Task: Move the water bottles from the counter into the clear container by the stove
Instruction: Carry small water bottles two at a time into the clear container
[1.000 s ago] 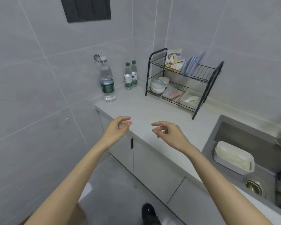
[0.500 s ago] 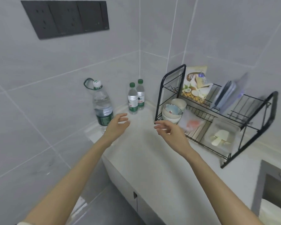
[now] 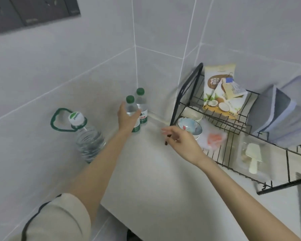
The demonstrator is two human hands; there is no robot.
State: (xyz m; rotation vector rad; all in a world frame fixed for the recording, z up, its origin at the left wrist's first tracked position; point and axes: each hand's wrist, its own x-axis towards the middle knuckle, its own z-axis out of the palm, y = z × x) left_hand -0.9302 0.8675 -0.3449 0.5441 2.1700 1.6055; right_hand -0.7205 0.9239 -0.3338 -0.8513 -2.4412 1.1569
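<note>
Pale desk (image 3: 155,180) is carrying everything. Nearest, the right grip (image 3: 182,140) is hovering loose and wide, holding nothing, with the black wire rack (image 3: 285,186) just beyond it. Left of the left grip (image 3: 128,119), a big handled bottle (image 3: 89,141) is standing. That grip is curling round the nearer small bottle (image 3: 131,108). The second small bottle (image 3: 142,105) is standing just behind it.
</note>
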